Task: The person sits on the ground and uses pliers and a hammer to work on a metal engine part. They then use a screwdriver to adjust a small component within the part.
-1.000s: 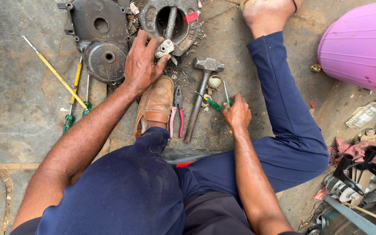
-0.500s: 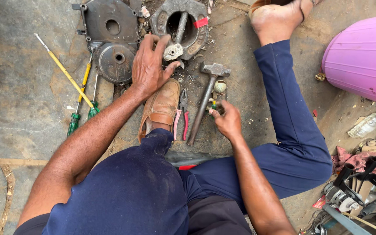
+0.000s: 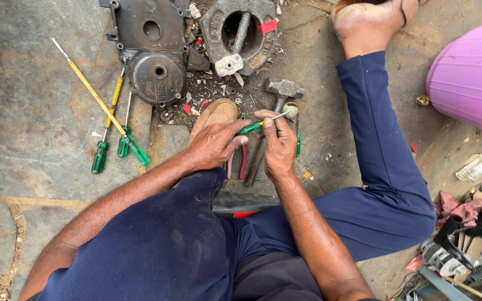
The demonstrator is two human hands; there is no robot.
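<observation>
From your head camera, your right hand [image 3: 279, 146] is closed around a small green-handled screwdriver [image 3: 259, 126], its thin shaft pointing up and right toward the hammer [image 3: 279, 96], while your left hand [image 3: 214, 146] curls loosely at the handle's end, fingers touching it, above your brown shoe [image 3: 214, 114]. Keep the grip firm near the handle and steady the tool with both hands before moving it. The red-handled pliers [image 3: 243, 160] lie just beneath your hands. Three longer screwdrivers [image 3: 112, 120] rest well apart on the left, beside the dark metal cover [image 3: 152, 50].
</observation>
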